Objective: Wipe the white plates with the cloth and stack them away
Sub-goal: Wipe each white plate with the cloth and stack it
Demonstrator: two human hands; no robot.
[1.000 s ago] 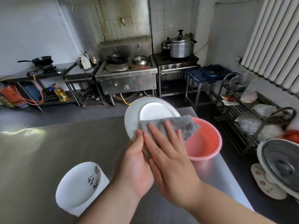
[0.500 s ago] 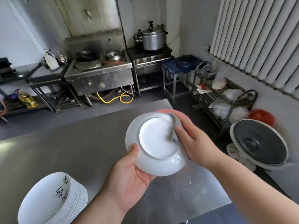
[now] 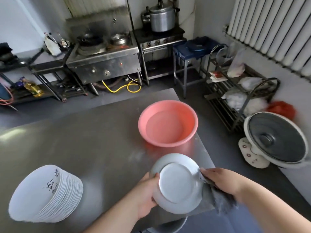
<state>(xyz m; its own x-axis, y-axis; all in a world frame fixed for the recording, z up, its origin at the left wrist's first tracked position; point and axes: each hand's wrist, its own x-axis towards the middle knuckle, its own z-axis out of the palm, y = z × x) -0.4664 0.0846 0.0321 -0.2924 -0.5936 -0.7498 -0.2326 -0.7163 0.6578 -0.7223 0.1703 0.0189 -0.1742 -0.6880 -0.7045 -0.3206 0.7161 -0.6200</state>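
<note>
White plate [image 3: 178,184] is held underside up over the near right corner of the worktop [image 3: 101,140], gripped at its left rim by the left hand [image 3: 146,194]. Grey cloth [image 3: 222,200] is clutched in the right hand [image 3: 220,180] against the plate's right rim. Plate stack [image 3: 45,194] is noted at the near left edge, pink basin [image 3: 188,115] toward the far right corner.

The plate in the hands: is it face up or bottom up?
Bottom up: the plate shows its raised foot ring on top.
</note>
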